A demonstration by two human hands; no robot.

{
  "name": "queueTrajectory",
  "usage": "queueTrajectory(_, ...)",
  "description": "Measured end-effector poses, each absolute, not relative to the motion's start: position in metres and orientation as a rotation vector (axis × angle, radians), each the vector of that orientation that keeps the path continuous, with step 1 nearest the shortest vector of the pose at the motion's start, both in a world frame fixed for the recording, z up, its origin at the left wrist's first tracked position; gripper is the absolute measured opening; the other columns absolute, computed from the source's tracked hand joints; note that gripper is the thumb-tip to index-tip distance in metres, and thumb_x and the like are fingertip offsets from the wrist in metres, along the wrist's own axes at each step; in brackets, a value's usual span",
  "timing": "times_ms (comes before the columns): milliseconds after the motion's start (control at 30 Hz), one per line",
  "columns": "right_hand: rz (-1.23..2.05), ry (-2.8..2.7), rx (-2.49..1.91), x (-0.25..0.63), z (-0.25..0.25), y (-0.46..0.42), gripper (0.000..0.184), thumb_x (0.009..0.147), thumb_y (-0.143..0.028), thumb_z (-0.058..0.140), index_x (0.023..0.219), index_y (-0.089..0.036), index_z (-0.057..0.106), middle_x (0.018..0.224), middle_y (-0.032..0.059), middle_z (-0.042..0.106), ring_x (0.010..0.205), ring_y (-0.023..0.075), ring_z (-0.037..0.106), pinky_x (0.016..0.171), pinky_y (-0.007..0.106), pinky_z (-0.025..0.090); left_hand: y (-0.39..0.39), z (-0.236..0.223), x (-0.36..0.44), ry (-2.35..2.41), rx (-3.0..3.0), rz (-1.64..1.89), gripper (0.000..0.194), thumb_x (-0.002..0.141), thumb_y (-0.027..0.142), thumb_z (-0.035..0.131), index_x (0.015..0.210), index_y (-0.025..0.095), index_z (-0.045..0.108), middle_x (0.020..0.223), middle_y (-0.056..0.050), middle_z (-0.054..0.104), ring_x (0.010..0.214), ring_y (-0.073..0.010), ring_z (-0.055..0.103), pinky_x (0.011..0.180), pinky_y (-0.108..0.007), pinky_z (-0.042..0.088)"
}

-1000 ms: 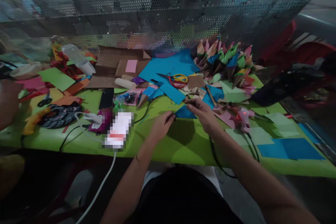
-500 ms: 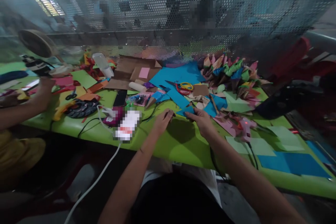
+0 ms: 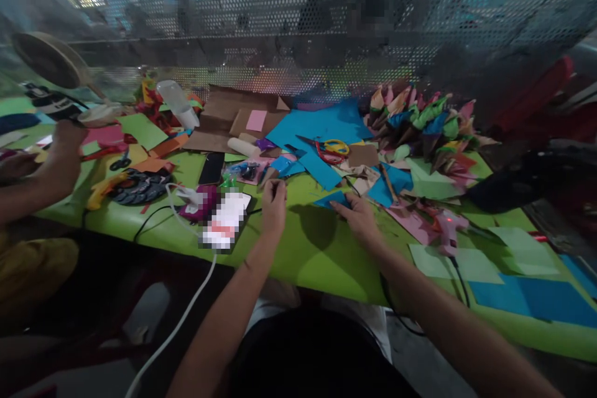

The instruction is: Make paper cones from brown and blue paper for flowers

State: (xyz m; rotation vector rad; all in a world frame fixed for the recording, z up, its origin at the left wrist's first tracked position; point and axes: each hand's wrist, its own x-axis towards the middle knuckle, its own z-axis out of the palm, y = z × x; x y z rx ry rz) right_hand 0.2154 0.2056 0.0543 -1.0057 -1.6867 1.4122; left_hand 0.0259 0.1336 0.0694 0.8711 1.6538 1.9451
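Note:
My right hand (image 3: pixel 358 214) pinches a small folded piece of blue paper (image 3: pixel 332 200) above the green tabletop. To its left, my left hand (image 3: pixel 275 199) is raised with its fingers drawn together. Its fingertips are beside a small brown paper piece (image 3: pixel 265 178) and blue paper scraps (image 3: pixel 285 165); whatever the fingers hold, if anything, is hidden. A phone with a lit screen (image 3: pixel 226 219) lies left of that hand. Scissors with red and yellow handles (image 3: pixel 333 149) rest on blue paper beyond my hands.
A pink glue gun (image 3: pixel 448 229) with a cord lies at the right, near blue sheets (image 3: pixel 532 295). Several folded paper cones (image 3: pixel 420 115) stand behind. A white cable (image 3: pixel 180 317) hangs off the edge. At the left, a co-worker's arm (image 3: pixel 60 168) reaches over the table.
My left hand has moved left, away from the blue paper piece, toward the brown and blue scraps. My right hand keeps hold of the blue piece. The view has shifted slightly.

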Motion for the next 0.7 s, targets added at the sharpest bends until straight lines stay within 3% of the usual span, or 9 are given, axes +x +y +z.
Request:
queueTrajectory(100,1.397,-1.732,-1.002,0.214,0.049,0.205,0.041,0.075,-0.060,0.069,0.068,-0.025,0.049,0.064,-0.0026,0.049,0.062,0.0169,0.044,0.059,0.030,0.036,0.133,0.071,0.027,1.637,0.825,1.999,0.034,0.079,0.047,0.078,0.091,0.024,0.056,0.073,0.003,0.051,0.065,-0.0131,0.049,0.056,-0.026,0.040)
queueTrajectory(233,1.368,-1.792,-1.018,0.216,0.049,0.203,0.040,0.077,-0.059,0.069,0.069,-0.024,0.051,0.065,-0.0021,0.051,0.064,0.0170,0.046,0.060,0.030,0.038,0.130,0.075,0.032,1.577,0.721,2.001,0.030,0.081,0.042,0.077,0.095,0.023,0.058,0.074,0.003,0.054,0.065,-0.0130,0.052,0.060,-0.027,0.044)
queueTrajectory(533,1.320,-1.867,-1.084,0.222,0.065,0.194,0.043,0.078,-0.062,0.068,0.065,-0.024,0.049,0.061,-0.0031,0.045,0.060,0.0164,0.044,0.055,0.029,0.036,0.123,0.086,0.048,1.463,0.615,1.847,0.024,0.085,0.041,0.070,0.088,0.022,0.056,0.063,0.006,0.046,0.056,-0.0098,0.043,0.053,-0.023,0.033)
queueTrajectory(700,1.101,-1.991,-1.153,0.227,0.068,0.191,0.039,0.083,-0.056,0.064,0.067,-0.023,0.051,0.061,-0.0033,0.046,0.059,0.0151,0.044,0.055,0.028,0.033,0.115,0.094,0.054,1.344,0.485,1.775,0.024,0.082,0.040,0.072,0.084,0.021,0.057,0.060,0.006,0.048,0.055,-0.0086,0.041,0.051,-0.023,0.030)
